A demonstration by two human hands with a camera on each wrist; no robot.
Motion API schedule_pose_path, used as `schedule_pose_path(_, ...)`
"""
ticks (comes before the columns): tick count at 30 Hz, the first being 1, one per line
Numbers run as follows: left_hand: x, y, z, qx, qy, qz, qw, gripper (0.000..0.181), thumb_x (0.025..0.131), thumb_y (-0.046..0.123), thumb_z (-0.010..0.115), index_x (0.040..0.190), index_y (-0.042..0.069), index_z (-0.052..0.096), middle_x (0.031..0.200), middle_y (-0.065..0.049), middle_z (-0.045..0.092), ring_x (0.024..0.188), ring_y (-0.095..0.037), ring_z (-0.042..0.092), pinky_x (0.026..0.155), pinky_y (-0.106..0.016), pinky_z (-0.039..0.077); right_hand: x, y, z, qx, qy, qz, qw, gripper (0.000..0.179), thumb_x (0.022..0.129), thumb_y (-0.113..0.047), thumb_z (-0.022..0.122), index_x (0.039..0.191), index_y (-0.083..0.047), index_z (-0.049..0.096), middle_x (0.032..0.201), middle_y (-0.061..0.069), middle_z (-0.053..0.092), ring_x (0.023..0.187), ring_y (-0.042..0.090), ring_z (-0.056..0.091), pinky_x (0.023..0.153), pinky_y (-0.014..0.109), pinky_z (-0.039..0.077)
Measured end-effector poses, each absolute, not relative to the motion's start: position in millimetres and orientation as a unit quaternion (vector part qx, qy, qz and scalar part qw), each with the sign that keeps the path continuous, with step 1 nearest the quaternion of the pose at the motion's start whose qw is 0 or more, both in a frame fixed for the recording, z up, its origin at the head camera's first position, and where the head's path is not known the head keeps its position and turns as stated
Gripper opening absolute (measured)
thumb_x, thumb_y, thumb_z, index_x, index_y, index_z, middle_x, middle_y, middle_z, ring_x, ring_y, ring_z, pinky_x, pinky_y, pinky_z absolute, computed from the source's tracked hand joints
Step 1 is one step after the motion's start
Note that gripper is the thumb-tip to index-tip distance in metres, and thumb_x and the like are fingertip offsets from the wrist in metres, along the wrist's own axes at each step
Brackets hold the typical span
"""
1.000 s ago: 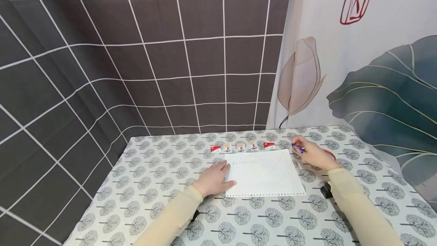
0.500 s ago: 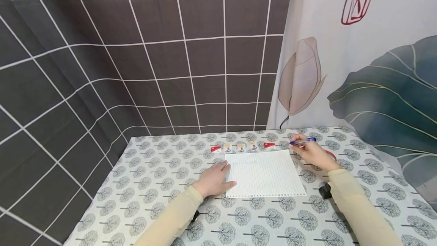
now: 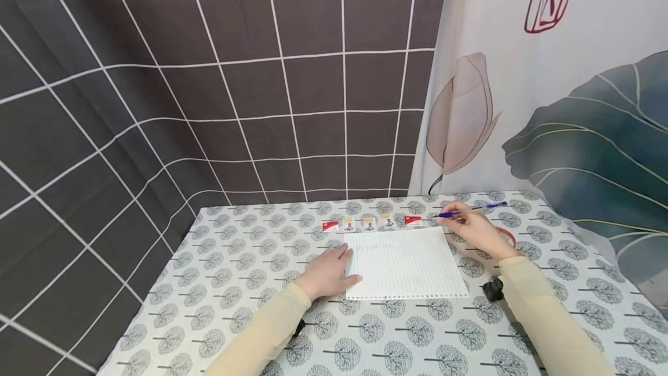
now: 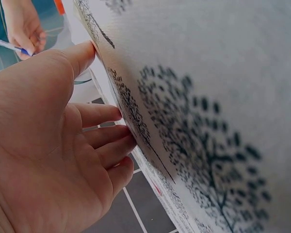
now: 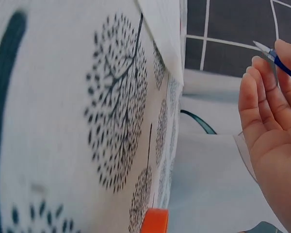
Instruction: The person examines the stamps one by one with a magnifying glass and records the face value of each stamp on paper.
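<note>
My left hand [image 3: 326, 273] rests on the left edge of a lined sheet of paper [image 3: 407, 266] with punched holes along its near side. Faint blue writing runs near the top of that sheet. In the left wrist view the left hand's fingers [image 4: 104, 115] reach forward, touching the surface. Above the table, by the sheet's far right corner, my right hand [image 3: 469, 228] pinches a blue pen [image 3: 494, 206] between thumb and fingers. The pen's bare tip points left. In the right wrist view, the pen [image 5: 283, 67] is partly cut off by the frame edge.
Behind the paper lie a red and white card [image 3: 330, 226], several small picture cards [image 3: 369, 224] and another red and white card [image 3: 413, 221]. A red ring-shaped thing [image 3: 508, 235] sits beside the right wrist. Dark grid cloth [image 3: 292, 86] hangs behind the table.
The pen has turned in the right hand and now extends farther out to the right, its tip to the left. My left hand stays on the paper.
</note>
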State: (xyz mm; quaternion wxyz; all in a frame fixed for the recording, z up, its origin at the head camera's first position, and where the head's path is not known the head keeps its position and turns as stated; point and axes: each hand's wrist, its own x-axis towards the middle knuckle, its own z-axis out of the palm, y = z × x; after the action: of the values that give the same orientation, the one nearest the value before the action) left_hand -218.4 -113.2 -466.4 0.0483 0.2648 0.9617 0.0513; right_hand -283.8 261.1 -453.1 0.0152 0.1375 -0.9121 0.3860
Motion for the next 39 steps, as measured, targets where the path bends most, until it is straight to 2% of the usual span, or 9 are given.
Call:
schedule_pose_path(5, -219, -112, -465, 0.264, 0.962, 0.051, 0.049, 0.075, 0.099, 0.055, 0.055, 0.149, -0.001, 0.045, 0.156, -0.019, 0.04, 0.142, -0.033, 0.042, 0.117, -0.042, 0.036, -284, 255, -450, 0.125, -0.914, 0.386, 0.009, 0.037, 0.096, -0.051, 0.065, 0.117, -0.02, 0.061, 0.118, 0.009, 0.065, 0.104, 0.03, 0.062, 0.077, 0.038, 0.052)
schedule_pose_path(11, -219, -113, -466, 0.261, 0.962, 0.056, 0.052, 0.076, 0.099, 0.055, 0.055, 0.15, -0.001, 0.044, 0.157, -0.019, 0.039, 0.142, -0.033, 0.042, 0.117, -0.043, 0.036, -285, 246, -448, 0.113, -0.907, 0.406, -0.003, 0.034, 0.095, -0.049, 0.067, 0.112, -0.021, 0.062, 0.109, 0.007, 0.064, 0.095, 0.029, 0.06, 0.072, 0.034, 0.048)
schedule_pose_path(15, -220, -113, -466, 0.261, 0.962, 0.057, 0.056, 0.076, 0.1, 0.055, 0.053, 0.151, 0.0, 0.043, 0.158, -0.019, 0.038, 0.143, -0.033, 0.04, 0.118, -0.043, 0.035, -283, 238, -448, 0.119, -0.902, 0.415, -0.006, 0.032, 0.096, -0.047, 0.067, 0.111, -0.019, 0.06, 0.112, 0.007, 0.062, 0.1, 0.029, 0.061, 0.075, 0.034, 0.049)
schedule_pose_path(23, -221, -114, -466, 0.257, 0.963, 0.06, 0.057, 0.077, 0.099, 0.057, 0.053, 0.151, 0.001, 0.043, 0.158, -0.018, 0.037, 0.143, -0.033, 0.04, 0.118, -0.043, 0.034, -289, 222, -455, 0.152, -0.884, 0.441, -0.019, 0.021, 0.093, -0.032, 0.072, 0.102, -0.014, 0.064, 0.099, 0.004, 0.066, 0.087, 0.024, 0.059, 0.075, 0.034, 0.046)
schedule_pose_path(32, -220, -114, -469, 0.259, 0.962, 0.061, 0.056, 0.077, 0.1, 0.056, 0.053, 0.151, 0.0, 0.043, 0.158, -0.019, 0.037, 0.143, -0.034, 0.039, 0.118, -0.043, 0.034, -293, 207, -464, 0.193, -0.874, 0.444, -0.027, 0.014, 0.089, -0.022, 0.076, 0.092, -0.012, 0.067, 0.093, 0.002, 0.07, 0.085, 0.018, 0.062, 0.077, 0.033, 0.049)
schedule_pose_path(39, -221, -114, -469, 0.259, 0.962, 0.057, 0.057, 0.077, 0.1, 0.057, 0.052, 0.151, 0.0, 0.042, 0.158, -0.019, 0.037, 0.143, -0.034, 0.039, 0.118, -0.043, 0.034, -293, 199, -464, 0.204, -0.878, 0.433, -0.028, 0.011, 0.088, -0.018, 0.076, 0.092, -0.011, 0.069, 0.091, 0.0, 0.069, 0.082, 0.018, 0.058, 0.076, 0.033, 0.046)
